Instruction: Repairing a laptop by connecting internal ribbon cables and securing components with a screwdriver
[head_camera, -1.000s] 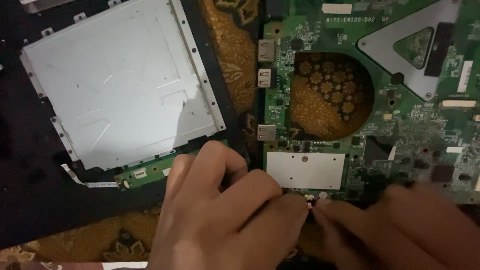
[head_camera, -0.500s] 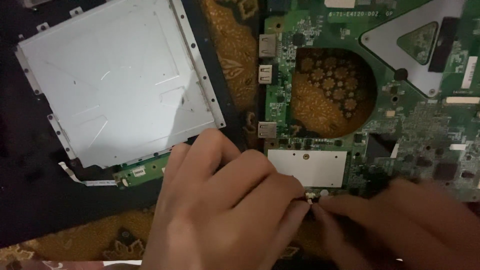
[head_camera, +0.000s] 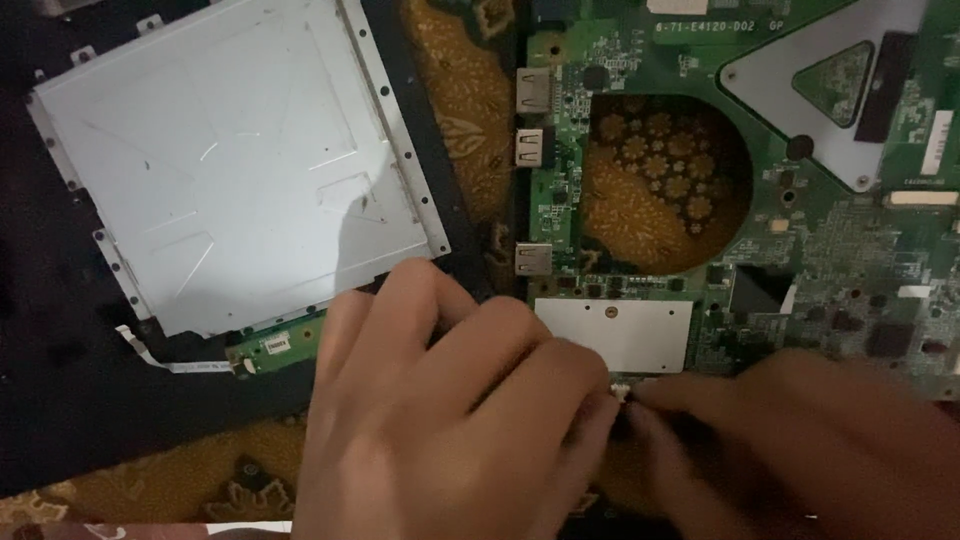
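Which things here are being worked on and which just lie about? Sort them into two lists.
In hand:
left hand
right hand
green circuit board
small white connector at its lower edge, between the fingertips

Lying about:
silver metal panel
small green board with a white ribbon cable
patterned cloth

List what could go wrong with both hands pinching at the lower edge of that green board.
1. The left hand and right hand meet at a tiny white connector on the green circuit board; too much force might break it.
2. The hands hide the spot, so a slip could scrape nearby components.
3. The board lies on patterned cloth, which may snag.
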